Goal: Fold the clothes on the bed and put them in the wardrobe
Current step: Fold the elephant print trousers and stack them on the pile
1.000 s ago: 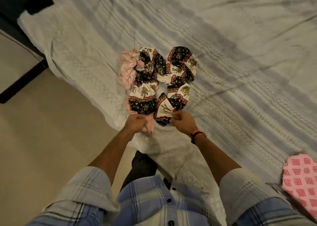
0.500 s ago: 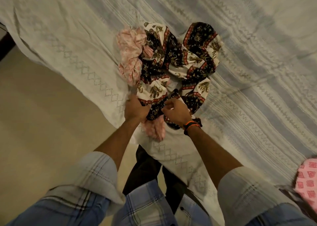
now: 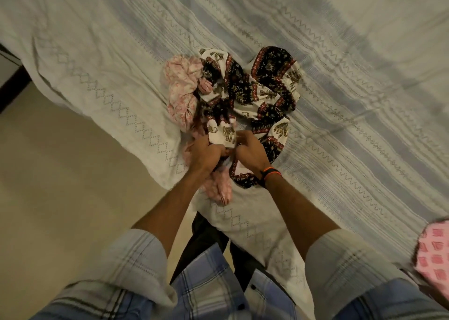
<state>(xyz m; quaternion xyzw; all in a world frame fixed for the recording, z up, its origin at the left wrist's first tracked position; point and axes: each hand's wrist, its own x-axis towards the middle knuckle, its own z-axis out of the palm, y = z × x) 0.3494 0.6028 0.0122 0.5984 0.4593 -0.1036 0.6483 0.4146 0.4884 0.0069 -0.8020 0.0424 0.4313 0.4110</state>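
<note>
Head view: near centre, on the bed (image 3: 102, 59), a crumpled elephant-print garment (image 3: 263, 93) lies with a pink floral garment (image 3: 181, 96) touching it at 9 o'clock. Left hand (image 3: 205, 153) and right hand (image 3: 250, 151) each have a closed grip on the print garment's near edge.

Elephant-print garment (image 3: 264, 93), black, cream and red, lies crumpled in a loose ring on the bed sheet (image 3: 97, 59) near its front edge. Pale pink floral garment (image 3: 182, 96) is bunched at its 9 o'clock, touching it, with a pink tail (image 3: 220, 189) trailing at 6 o'clock. Pink checked cloth (image 3: 435, 254) lies well apart at 4 o'clock, cut off by the frame edge.
</note>
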